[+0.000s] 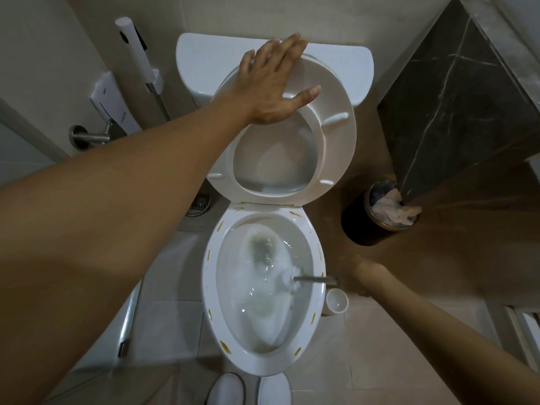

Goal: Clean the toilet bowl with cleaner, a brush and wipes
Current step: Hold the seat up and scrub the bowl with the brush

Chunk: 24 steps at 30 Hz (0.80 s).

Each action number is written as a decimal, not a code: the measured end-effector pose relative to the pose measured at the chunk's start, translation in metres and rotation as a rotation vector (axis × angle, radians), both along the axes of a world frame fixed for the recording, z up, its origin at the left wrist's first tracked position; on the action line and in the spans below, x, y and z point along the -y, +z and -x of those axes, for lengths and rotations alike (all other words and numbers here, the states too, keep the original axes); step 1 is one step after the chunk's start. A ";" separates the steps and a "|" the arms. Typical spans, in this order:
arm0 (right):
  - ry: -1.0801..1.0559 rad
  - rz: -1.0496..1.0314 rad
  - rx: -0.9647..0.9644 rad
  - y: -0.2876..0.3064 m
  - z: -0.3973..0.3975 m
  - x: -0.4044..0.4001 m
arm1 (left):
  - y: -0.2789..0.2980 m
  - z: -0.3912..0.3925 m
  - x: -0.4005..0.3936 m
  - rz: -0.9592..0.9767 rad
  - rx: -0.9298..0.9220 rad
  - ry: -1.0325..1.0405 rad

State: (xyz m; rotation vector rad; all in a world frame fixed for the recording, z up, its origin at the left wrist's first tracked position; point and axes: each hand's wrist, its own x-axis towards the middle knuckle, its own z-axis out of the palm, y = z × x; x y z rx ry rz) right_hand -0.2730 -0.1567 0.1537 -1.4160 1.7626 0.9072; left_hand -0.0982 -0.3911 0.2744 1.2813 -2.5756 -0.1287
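Observation:
The white toilet bowl [210, 287] is open, with yellow-brown marks dotted along its rim and water swirling inside. My left hand [271, 83] rests flat with straight fingers on the raised seat and lid [336, 133], which lean back against the cistern [204, 54]. My right hand [355, 277], blurred by motion, grips the metal handle of the toilet brush [309, 279] at the bowl's right rim. The brush's white head is down in the bowl against the right inner wall.
The white brush holder [337, 301] stands on the floor right of the bowl. A dark bin [362, 223] full of paper sits beside a dark marble counter [455, 97]. A bidet sprayer [137, 54] hangs on the left wall. My white shoes [248, 390] are at the bowl's front.

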 end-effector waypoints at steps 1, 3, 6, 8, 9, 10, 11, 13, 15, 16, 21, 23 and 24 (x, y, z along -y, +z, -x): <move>0.014 -0.036 0.009 0.007 -0.001 -0.001 | 0.000 0.000 0.000 0.001 0.000 -0.001; 0.073 -0.059 0.004 0.019 -0.004 0.000 | 0.000 0.000 0.000 -0.003 0.000 -0.003; 0.104 0.002 -0.022 0.010 -0.001 0.004 | 0.000 0.000 0.001 -0.006 0.003 -0.004; 0.059 0.057 -0.025 0.007 0.001 0.004 | -0.001 0.000 0.002 -0.006 0.006 -0.004; 0.060 0.039 -0.024 0.006 0.002 0.002 | -0.001 0.000 0.002 -0.006 0.008 -0.005; 0.083 -0.009 -0.026 0.008 0.001 0.000 | -0.001 0.000 0.002 -0.006 0.007 -0.004; 0.108 -0.070 -0.021 0.013 -0.004 -0.003 | -0.001 0.000 0.002 -0.006 0.006 -0.004; 0.129 -0.149 0.008 0.017 -0.013 -0.008 | 0.000 0.000 0.001 -0.007 0.002 -0.002; 0.160 -0.187 -0.003 0.020 -0.021 -0.010 | 0.000 0.000 0.001 -0.007 0.000 -0.001; 0.169 -0.171 -0.008 0.016 -0.021 -0.009 | 0.000 0.001 0.001 -0.006 0.001 0.000; 0.066 -0.034 0.005 0.005 -0.013 -0.007 | -0.001 0.000 0.002 -0.002 0.006 -0.007; 0.089 -0.063 0.016 0.009 -0.017 -0.012 | -0.001 0.000 0.003 -0.002 0.007 -0.009; 0.103 -0.088 0.025 0.016 -0.021 -0.016 | -0.002 0.000 0.003 -0.001 0.006 -0.009</move>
